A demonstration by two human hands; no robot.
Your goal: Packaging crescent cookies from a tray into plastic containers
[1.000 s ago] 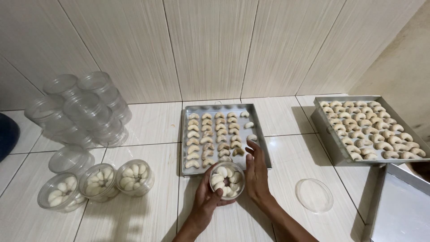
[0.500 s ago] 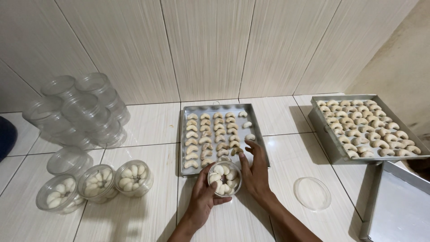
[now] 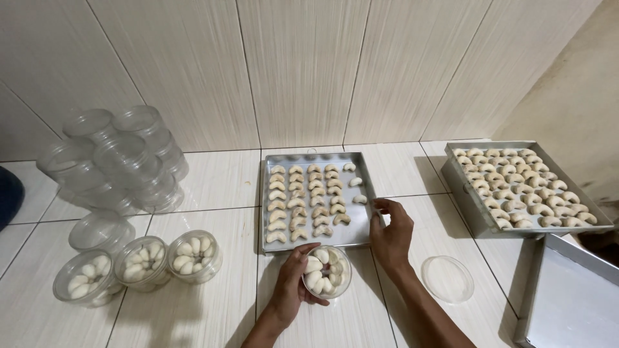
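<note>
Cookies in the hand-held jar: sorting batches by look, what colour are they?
Pale cream-white cookies, clearest in the head view.

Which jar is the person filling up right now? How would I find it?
Find the metal baking tray in the middle of the tiled floor. Just below its near edge sits a small clear jar of pale crescent cookies. Unlike the three filled jars at left, the left hand is holding it.

A tray of cookies (image 3: 316,196) sits at centre frame, with a jar (image 3: 327,270) just below it. Three filled jars (image 3: 138,264) line the lower left, stacked empty jars (image 3: 119,158) above them. A second tray (image 3: 525,187) lies right, a lid (image 3: 447,278) below it.
</note>
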